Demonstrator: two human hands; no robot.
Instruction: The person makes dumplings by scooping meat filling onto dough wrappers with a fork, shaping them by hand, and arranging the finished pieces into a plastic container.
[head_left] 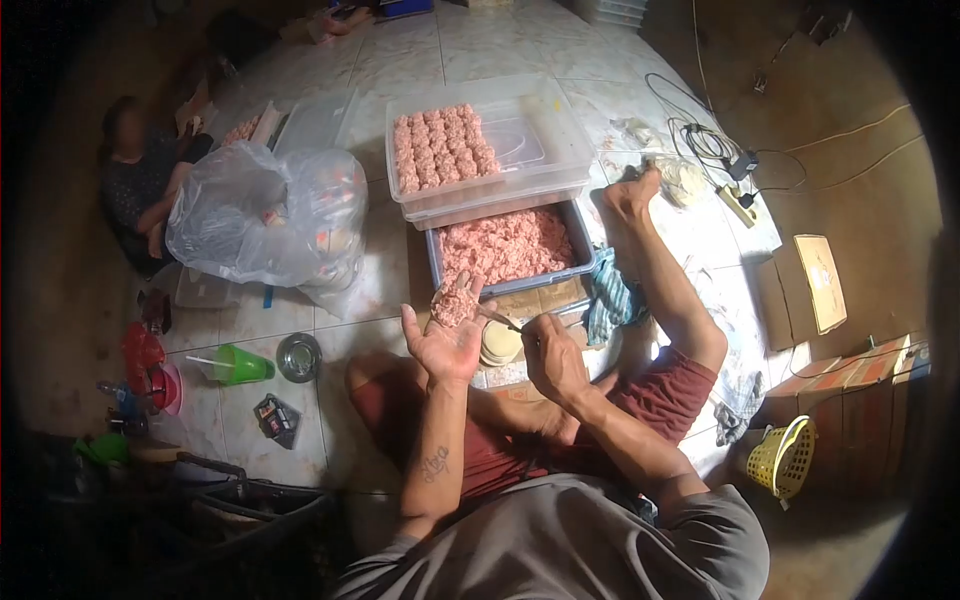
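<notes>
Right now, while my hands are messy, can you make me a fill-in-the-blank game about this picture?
1. The pink, lumpy minced clump rests on the person's bare ____ hand.
2. The thin, dark tool is held in the person's bare ____ hand.
3. The round, holed plastic basket is coloured ____.
4. The translucent plastic cup is coloured ____.

Missing words: left; right; yellow; green.

The pale tiled floor [395, 60] bears a green cup [246, 365], round dish [299, 357] and dark packet [277, 420].
</notes>
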